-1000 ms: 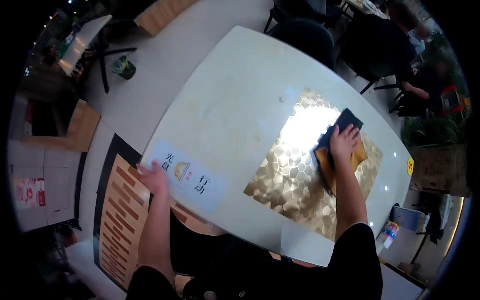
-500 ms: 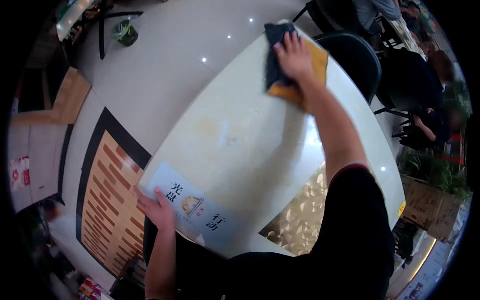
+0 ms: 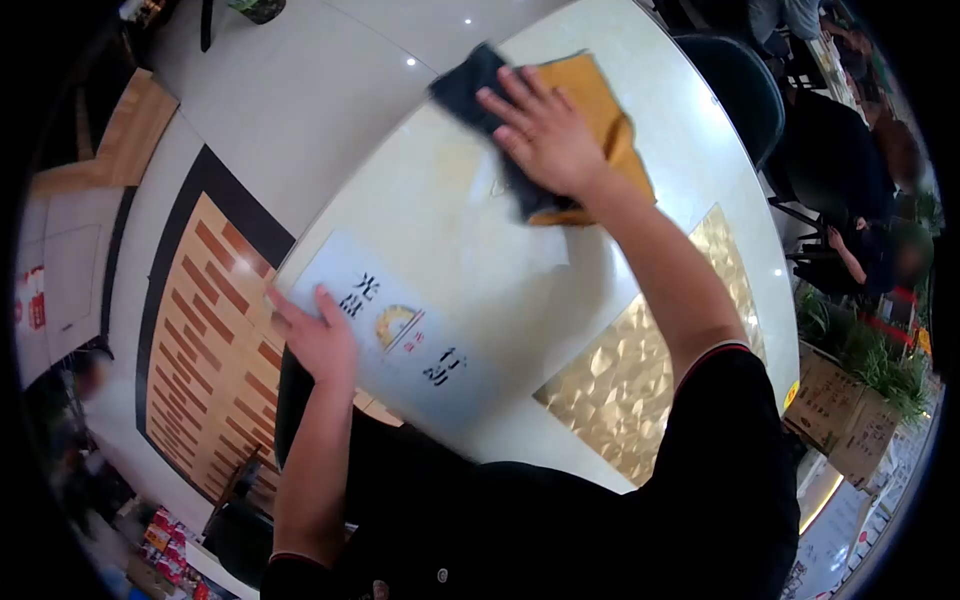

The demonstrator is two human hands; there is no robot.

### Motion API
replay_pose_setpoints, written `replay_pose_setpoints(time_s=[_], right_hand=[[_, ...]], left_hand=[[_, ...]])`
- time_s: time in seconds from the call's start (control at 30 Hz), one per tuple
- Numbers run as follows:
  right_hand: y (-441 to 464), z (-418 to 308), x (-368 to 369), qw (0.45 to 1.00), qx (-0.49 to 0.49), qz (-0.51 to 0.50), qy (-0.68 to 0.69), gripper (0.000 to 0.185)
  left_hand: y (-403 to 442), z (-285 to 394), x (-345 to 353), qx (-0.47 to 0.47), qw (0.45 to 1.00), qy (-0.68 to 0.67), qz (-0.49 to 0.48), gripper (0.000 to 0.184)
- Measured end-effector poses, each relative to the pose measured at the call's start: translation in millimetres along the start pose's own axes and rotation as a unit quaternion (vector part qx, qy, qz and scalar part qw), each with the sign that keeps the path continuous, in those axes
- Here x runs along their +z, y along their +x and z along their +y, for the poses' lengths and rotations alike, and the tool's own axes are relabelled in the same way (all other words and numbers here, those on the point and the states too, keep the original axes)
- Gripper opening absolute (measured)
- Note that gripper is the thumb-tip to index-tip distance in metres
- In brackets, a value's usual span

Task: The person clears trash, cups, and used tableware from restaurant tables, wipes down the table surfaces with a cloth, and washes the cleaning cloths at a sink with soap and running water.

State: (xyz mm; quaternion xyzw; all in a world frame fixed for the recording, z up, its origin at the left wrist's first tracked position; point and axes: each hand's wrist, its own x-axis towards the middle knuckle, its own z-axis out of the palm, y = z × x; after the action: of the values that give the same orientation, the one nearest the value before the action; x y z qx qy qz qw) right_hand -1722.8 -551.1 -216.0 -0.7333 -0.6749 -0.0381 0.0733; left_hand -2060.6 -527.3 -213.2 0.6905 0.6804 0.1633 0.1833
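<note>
My right hand (image 3: 545, 135) lies flat with its fingers spread on a cloth (image 3: 595, 105), pressing it to the pale tabletop (image 3: 400, 210). One part of the cloth is dark grey, the other mustard yellow. Its dark corner reaches past the table's left edge. At the near left edge my left hand (image 3: 318, 338) rests with fingers apart, touching the table beside a printed sign (image 3: 400, 325) with black characters and a bowl picture. A gold patterned panel (image 3: 620, 390) is set in the tabletop near my right forearm.
A dark chair (image 3: 735, 95) stands against the table's right side. Beyond it sit other people (image 3: 840, 150). Cardboard boxes with green plants (image 3: 850, 400) are at the right. To the left, the tiled floor has a wood-patterned inset (image 3: 215, 340); a potted plant (image 3: 258, 8) stands at the top.
My right hand and the cloth have moved from the table's far end toward me and to the left. My left hand stays at the near left edge. The view has shifted somewhat.
</note>
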Motion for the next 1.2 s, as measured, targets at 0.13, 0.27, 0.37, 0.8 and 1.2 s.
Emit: replay_pose_setpoints(time_s=[0.13,0.27,0.37,0.8,1.2], right_hand=[[-24.6,-91.9,-0.8,0.993,-0.009,0.034,0.111,0.035],[-42.7,-164.3,-5.5,0.899,0.116,0.048,0.420,0.027],[-57.6,-193.5,-11.5,0.809,0.282,0.020,0.515,0.034],[-326.3,-50.6,-75.5,0.734,0.492,0.269,0.383,0.049],[-21.3,-184.9,-3.1,0.955,0.222,0.042,0.190,0.074]], left_hand=[[0.2,6.4,-2.6,-0.012,1.000,-0.014,-0.007,0.072],[0.5,-2.5,5.4,0.025,0.999,-0.001,0.027,0.069],[3.5,-16.2,3.6,0.016,0.996,-0.092,-0.002,0.063],[29.6,-39.5,10.4,0.159,0.987,0.009,0.026,0.050],[38.0,-50.4,15.2,0.203,0.973,-0.103,0.021,0.042]])
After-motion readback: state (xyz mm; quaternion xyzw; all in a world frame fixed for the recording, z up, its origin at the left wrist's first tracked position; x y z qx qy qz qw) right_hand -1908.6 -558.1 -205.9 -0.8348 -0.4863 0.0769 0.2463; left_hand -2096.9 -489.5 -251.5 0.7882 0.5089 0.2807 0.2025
